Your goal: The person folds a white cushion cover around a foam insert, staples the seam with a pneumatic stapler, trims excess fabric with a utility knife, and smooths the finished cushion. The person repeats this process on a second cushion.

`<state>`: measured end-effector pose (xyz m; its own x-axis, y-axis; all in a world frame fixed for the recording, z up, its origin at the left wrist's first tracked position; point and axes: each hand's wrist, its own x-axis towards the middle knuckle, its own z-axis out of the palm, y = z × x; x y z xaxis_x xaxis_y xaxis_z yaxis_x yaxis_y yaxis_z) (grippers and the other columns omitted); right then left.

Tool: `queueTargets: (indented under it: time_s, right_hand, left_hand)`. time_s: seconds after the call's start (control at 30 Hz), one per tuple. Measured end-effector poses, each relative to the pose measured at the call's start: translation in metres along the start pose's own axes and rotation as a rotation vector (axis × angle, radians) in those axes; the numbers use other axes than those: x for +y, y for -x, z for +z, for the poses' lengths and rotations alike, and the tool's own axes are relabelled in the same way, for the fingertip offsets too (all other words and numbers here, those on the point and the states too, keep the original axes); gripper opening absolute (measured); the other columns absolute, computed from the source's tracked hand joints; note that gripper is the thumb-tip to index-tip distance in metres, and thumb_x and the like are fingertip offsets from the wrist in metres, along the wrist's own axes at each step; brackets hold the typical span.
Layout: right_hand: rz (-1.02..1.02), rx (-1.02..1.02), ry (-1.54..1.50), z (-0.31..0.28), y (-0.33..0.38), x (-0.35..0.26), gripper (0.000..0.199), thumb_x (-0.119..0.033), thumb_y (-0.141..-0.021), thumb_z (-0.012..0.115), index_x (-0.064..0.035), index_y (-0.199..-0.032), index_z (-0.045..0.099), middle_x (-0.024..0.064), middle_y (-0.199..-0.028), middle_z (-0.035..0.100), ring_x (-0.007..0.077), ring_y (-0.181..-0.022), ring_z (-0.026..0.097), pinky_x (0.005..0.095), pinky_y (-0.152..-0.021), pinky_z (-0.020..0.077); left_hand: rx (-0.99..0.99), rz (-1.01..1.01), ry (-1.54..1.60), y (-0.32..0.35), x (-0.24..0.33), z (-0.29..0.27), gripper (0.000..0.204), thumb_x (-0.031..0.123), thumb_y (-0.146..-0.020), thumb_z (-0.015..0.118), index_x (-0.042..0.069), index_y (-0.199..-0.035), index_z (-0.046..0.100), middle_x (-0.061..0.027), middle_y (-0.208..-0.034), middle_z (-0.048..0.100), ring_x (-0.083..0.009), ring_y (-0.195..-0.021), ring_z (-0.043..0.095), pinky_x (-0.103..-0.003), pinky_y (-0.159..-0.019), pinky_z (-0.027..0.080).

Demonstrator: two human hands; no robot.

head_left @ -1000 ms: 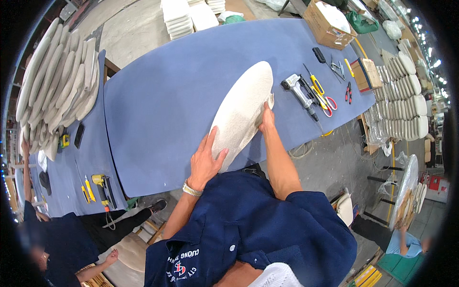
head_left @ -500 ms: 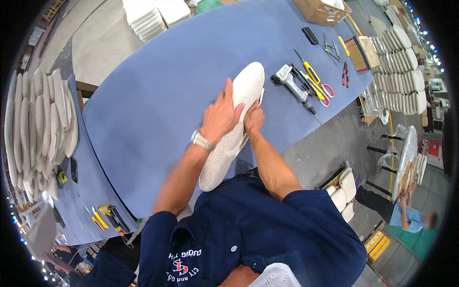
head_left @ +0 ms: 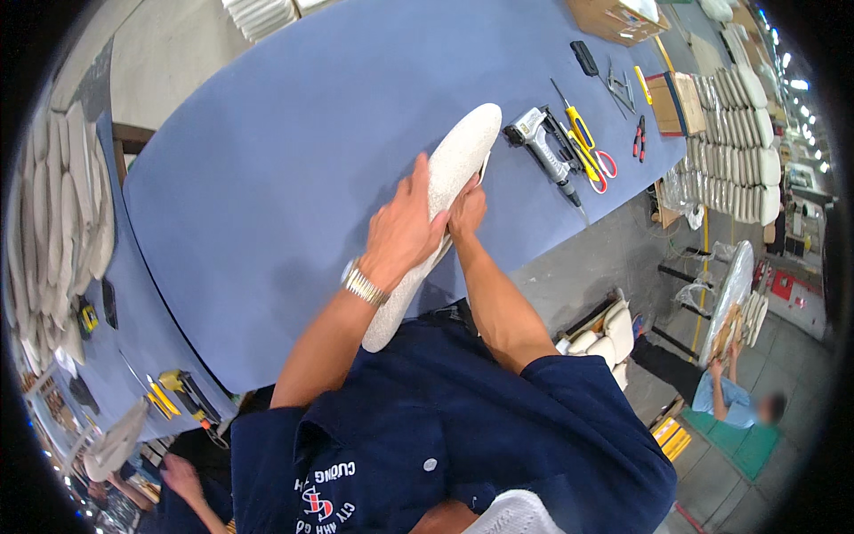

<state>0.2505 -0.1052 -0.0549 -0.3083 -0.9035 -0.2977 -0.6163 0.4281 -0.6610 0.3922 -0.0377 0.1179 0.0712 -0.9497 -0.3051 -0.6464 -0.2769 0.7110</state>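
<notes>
A cream upholstered seat cushion (head_left: 463, 142) stands tilted on its edge over the blue table, its near end against my shirt. My left hand (head_left: 405, 222), with a metal watch at the wrist, lies along the cushion's left face with the thumb hooked over toward the right. On the other side, my right hand (head_left: 467, 209) has its fingers curled round the cushion's edge, by a loose fabric flap. The right fingertips are partly hidden. Right of the cushion lies a staple gun (head_left: 544, 147) with an air hose.
Beside the staple gun are a yellow screwdriver (head_left: 578, 129), red-handled scissors (head_left: 600, 173) and pliers (head_left: 640, 138). Cardboard boxes (head_left: 614, 20) stand at the far right. Cushion stacks (head_left: 62, 214) fill the left, others (head_left: 743, 147) the right. Co-workers (head_left: 738, 400) are at both sides.
The cushion has turned more edge-on, showing less of its face, with both hands still on it. My view has shifted a little, and a co-worker's hand now shows at lower left.
</notes>
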Motion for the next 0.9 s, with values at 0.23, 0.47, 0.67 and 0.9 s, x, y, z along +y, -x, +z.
queueTargets:
  time_s: [0.23, 0.47, 0.67, 0.9]
  right_hand:
    - [-0.09, 0.027, -0.052, 0.011, -0.017, 0.034, 0.071, -0.049, -0.111, 0.032, 0.0113, -0.102, 0.069, 0.0345, -0.1, 0.071, 0.0534, -0.099, 0.066, 0.0576, -0.084, 0.0493]
    - [-0.089, -0.054, -0.404, 0.026, -0.034, 0.063, 0.078, -0.062, -0.105, 0.041, 0.0094, -0.101, 0.071, 0.024, -0.094, 0.075, 0.038, -0.092, 0.073, 0.0496, -0.081, 0.052]
    - [-0.018, -0.153, -0.386, 0.016, -0.04, 0.057, 0.074, -0.061, -0.103, 0.046, 0.0087, -0.106, 0.071, 0.0211, -0.098, 0.076, 0.0338, -0.094, 0.072, 0.0459, -0.082, 0.053]
    - [-0.222, -0.153, -0.107, -0.029, -0.016, 0.057, 0.065, -0.054, -0.103, 0.052, 0.0047, -0.13, 0.061, 0.0209, -0.121, 0.07, 0.0315, -0.113, 0.067, 0.0425, -0.093, 0.0527]
  left_hand:
    - [0.112, -0.095, 0.161, 0.13, -0.036, 0.038, 0.089, 0.026, -0.09, 0.073, -0.002, -0.158, 0.024, -0.0327, -0.145, 0.05, -0.0496, -0.123, 0.059, -0.052, -0.097, 0.054]
    - [0.208, -0.053, 0.139, 0.149, -0.038, 0.055, 0.086, 0.025, -0.09, 0.073, -0.002, -0.157, 0.027, -0.0314, -0.141, 0.054, -0.0491, -0.118, 0.062, -0.052, -0.094, 0.055]
    - [0.217, -0.02, 0.108, 0.148, -0.034, 0.057, 0.086, 0.026, -0.09, 0.072, -0.002, -0.157, 0.027, -0.0303, -0.137, 0.056, -0.0488, -0.113, 0.064, -0.054, -0.091, 0.056]
    - [0.207, 0.027, 0.106, 0.152, -0.023, 0.07, 0.09, 0.026, -0.089, 0.073, -0.004, -0.158, 0.023, -0.0318, -0.145, 0.05, -0.0491, -0.123, 0.059, -0.054, -0.099, 0.053]
